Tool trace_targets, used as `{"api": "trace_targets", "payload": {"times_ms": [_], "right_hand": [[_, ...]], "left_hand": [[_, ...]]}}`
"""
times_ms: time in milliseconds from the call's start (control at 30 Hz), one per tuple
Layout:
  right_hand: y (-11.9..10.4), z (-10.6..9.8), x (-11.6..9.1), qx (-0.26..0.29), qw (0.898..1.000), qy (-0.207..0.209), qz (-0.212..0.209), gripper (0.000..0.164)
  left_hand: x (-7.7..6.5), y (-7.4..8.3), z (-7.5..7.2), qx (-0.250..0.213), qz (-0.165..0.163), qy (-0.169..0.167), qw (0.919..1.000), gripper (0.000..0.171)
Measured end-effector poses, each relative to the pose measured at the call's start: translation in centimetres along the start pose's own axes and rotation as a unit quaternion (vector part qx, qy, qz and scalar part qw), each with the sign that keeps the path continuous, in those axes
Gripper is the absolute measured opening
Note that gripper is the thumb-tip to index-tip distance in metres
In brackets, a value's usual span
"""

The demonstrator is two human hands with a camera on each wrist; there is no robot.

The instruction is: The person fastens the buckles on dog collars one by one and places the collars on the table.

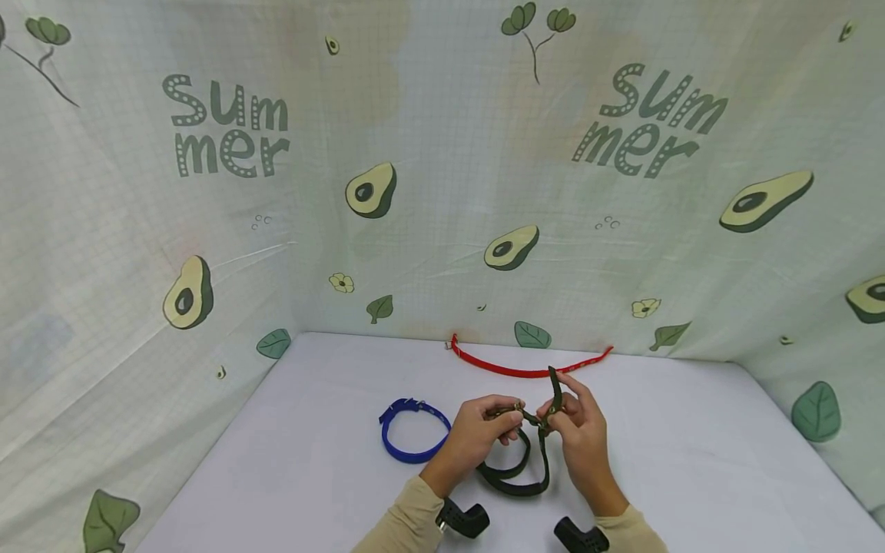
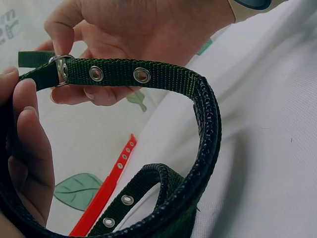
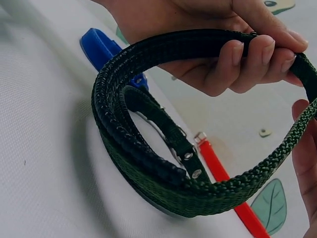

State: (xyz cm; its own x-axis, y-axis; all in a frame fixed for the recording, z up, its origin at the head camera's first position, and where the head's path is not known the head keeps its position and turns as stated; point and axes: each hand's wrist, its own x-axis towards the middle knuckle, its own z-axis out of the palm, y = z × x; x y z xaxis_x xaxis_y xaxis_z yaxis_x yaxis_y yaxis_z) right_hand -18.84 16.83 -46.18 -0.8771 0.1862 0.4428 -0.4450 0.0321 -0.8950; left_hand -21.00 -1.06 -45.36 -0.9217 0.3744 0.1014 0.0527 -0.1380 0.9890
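A dark green dog collar (image 2: 208, 119) with metal eyelets and a dark padded lining hangs in a loop between both hands. My left hand (image 1: 480, 430) pinches it at one side. Thumb and fingers of my right hand (image 1: 584, 430) grip it by the metal buckle (image 2: 62, 68); a short strap end sticks out past the buckle. Inside and behind the held loop, another dark green strap (image 3: 171, 131) with eyelets shows; whether it is a separate collar I cannot tell. In the head view the fingers partly cover the buckle.
Left of the hands, a blue collar (image 1: 415, 458) lies buckled in a ring on the white table (image 1: 311, 476). A red collar (image 1: 505, 372) is stretched out along the back, before the printed cloth wall (image 1: 442, 153). Black devices (image 1: 470, 520) sit at both wrists.
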Motion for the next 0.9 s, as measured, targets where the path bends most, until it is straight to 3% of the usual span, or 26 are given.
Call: {"api": "trace_targets", "payload": {"times_ms": [400, 700, 900], "right_hand": [[-0.11, 0.46, -0.35, -0.021, 0.999, 0.028, -0.021, 0.046], [0.05, 0.56, -0.39, 0.011, 0.999, 0.018, -0.048, 0.039], [-0.05, 0.46, -0.52, -0.040, 0.998, 0.005, -0.049, 0.041]], "left_hand": [[-0.02, -0.06, -0.12, 0.007, 0.014, 0.004, 0.9999, 0.030], [-0.04, -0.11, -0.05, 0.006, 0.025, 0.013, 0.9996, 0.027], [0.00, -0.31, 0.05, 0.009, 0.023, 0.025, 0.9994, 0.030]]}}
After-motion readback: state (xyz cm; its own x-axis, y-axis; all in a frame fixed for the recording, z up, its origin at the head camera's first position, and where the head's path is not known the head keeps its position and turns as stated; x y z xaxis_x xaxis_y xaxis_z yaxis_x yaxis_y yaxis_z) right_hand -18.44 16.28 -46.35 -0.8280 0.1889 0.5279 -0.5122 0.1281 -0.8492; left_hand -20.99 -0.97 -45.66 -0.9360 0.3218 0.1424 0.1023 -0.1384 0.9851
